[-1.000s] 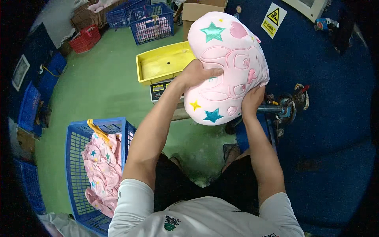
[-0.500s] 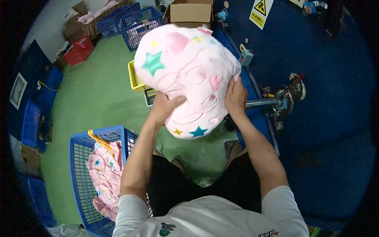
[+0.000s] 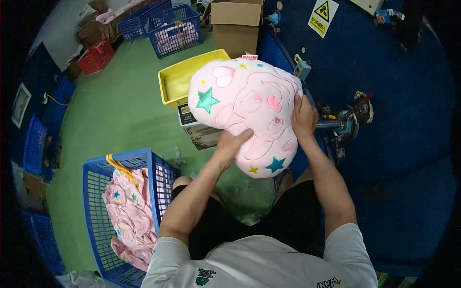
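Note:
A plump pink plush pillow hangs in front of me between both hands. It carries an embroidered animal face, a heart and several green and yellow stars, with a small tag on its top edge. My left hand grips its lower left side, thumb pressed onto the front. At the right side my right hand is closed on the pillow's edge; the fingers behind the fabric are hidden. Part of a metal tube on a machine shows just right of my right hand.
At lower left a blue basket holds pink star-patterned fabric covers. Beyond the pillow is a yellow bin on a scale and box. Farther off stand a cardboard box, blue crates and a red crate.
The pillow has moved right and slightly down with both hands on it. More of the yellow bin and the scale now shows behind it.

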The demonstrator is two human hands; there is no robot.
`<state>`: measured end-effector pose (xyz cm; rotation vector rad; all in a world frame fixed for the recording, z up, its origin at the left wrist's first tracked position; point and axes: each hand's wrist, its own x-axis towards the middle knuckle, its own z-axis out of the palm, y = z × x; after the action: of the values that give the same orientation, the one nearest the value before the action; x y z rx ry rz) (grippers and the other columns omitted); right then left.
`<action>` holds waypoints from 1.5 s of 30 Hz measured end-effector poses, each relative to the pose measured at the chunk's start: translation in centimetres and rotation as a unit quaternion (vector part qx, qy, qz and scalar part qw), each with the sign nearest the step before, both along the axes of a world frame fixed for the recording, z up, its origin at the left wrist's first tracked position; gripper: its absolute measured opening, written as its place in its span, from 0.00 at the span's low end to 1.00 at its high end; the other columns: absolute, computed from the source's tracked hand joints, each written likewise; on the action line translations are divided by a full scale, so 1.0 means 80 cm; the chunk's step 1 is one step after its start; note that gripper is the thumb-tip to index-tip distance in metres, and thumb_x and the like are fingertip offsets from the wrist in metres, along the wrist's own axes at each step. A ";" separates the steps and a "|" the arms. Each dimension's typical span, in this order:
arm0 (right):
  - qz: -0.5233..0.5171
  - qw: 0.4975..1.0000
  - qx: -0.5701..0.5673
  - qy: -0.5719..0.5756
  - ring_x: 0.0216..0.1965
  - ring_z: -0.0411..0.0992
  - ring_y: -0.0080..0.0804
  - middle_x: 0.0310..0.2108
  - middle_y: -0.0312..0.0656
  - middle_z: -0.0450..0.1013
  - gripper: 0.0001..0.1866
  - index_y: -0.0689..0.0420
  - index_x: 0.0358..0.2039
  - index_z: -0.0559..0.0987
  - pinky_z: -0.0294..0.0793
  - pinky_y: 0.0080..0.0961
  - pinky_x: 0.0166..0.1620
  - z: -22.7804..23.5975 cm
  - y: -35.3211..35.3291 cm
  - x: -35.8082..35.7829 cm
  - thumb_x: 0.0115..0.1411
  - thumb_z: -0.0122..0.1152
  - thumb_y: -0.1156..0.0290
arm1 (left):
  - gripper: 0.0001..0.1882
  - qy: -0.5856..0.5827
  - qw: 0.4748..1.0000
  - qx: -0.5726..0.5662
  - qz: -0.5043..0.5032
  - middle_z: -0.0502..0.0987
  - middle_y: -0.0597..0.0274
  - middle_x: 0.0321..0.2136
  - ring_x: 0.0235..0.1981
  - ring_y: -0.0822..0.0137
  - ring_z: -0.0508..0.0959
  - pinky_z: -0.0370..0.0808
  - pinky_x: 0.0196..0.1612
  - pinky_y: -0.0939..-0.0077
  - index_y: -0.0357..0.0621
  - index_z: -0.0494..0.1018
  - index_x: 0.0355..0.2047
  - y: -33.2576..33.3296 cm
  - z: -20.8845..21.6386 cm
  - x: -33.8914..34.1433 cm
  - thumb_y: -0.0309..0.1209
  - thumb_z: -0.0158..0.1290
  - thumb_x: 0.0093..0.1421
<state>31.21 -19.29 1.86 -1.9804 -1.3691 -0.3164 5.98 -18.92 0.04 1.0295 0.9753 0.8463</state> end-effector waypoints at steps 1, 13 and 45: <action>-0.007 1.000 0.012 -0.004 0.24 0.74 0.63 0.23 0.55 0.77 0.21 0.57 0.32 0.73 0.68 0.56 0.31 -0.004 0.001 -0.003 0.73 0.45 0.52 | 0.29 -0.027 0.999 -0.011 -0.011 0.79 0.41 0.47 0.43 0.54 0.82 0.82 0.45 0.70 0.26 0.70 0.57 0.007 0.005 -0.005 0.25 0.64 0.57; 0.090 0.994 -0.031 0.048 0.27 0.74 0.63 0.27 0.51 0.79 0.23 0.53 0.32 0.76 0.69 0.56 0.32 0.004 -0.008 -0.004 0.72 0.41 0.49 | 0.27 -0.108 0.986 0.026 0.121 0.80 0.44 0.48 0.43 0.58 0.82 0.82 0.44 0.73 0.28 0.70 0.57 -0.010 -0.017 -0.034 0.21 0.62 0.58; 0.431 0.857 -0.105 -0.262 0.20 0.73 0.36 0.20 0.36 0.73 0.11 0.53 0.22 0.75 0.71 0.32 0.24 0.024 0.005 -0.115 0.61 0.59 0.66 | 0.29 -0.097 0.982 -0.007 0.159 0.81 0.48 0.39 0.30 0.62 0.82 0.80 0.29 0.76 0.28 0.70 0.57 0.251 -0.010 -0.148 0.42 0.57 0.67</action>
<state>22.01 -18.88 3.81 -1.2517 -2.5709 -0.2870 -5.84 1.14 -0.73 0.7723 0.9898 1.1792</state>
